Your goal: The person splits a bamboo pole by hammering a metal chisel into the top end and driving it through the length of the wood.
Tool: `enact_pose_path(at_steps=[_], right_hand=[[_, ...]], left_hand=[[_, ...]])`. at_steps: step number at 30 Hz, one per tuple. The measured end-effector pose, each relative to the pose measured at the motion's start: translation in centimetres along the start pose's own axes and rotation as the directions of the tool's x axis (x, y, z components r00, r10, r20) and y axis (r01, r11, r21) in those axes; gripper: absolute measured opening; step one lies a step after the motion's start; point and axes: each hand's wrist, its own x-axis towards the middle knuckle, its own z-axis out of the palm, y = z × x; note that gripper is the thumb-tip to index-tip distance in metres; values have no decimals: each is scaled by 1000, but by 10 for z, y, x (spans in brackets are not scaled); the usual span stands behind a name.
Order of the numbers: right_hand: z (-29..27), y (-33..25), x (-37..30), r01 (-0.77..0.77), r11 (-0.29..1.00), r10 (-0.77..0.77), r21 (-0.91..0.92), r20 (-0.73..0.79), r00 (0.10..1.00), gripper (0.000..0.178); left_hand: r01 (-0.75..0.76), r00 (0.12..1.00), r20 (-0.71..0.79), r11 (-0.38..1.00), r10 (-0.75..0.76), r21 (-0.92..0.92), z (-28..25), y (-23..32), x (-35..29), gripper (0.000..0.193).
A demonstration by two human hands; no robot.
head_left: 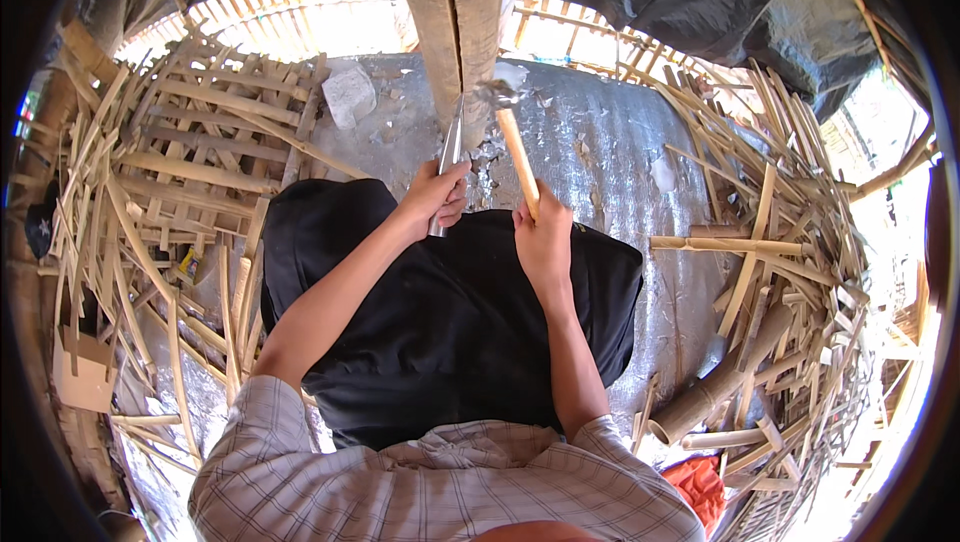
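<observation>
My left hand [434,198] is closed around a shiny metal chisel-like tool [453,140], its lower end showing below my fingers. The narrow tip points away from me, at the lower end of the dark split in a thick bamboo post [427,17]; whether it touches cannot be made out. In my right hand [545,232] I grip the pale wooden handle of a hammer [518,157]. The hammer's head is smeared by motion, just right of the post's foot and close to the tool's tip. Both hands are above my lap, covered in black cloth [440,342].
A grey block [349,94] rests on the silvery ground sheet [630,142] left of the post. Bamboo strips [800,272] are heaped on the right, near a thick bamboo tube [725,377]. At left lies a bamboo lattice [215,142], with a cardboard box [84,370] nearer me.
</observation>
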Motion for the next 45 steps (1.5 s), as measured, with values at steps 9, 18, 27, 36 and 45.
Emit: enact_pose_path(at_steps=[9,18,27,36,45], right_hand=[[21,17,9,14,1000,-10,-25,158,987,9],[18,21,14,17,1000,-17,-8,9,1000,8],[11,7,20,-6,991,22,137,-119,993,10],[9,0,16,18,982,-17,-186,6,1000,16],[-10,12,28,51,938,-72,-343,-47,996,15]], left_hand=[[-27,997,71,999,24,45,-2,0,8,31],[-59,970,218,975,107,-215,10,7,0,57],[27,971,240,992,5,-127,-4,7,14,22],[10,991,132,992,7,-129,-5,-3,7,13],[36,993,113,991,-21,-131,-6,6,11,15]])
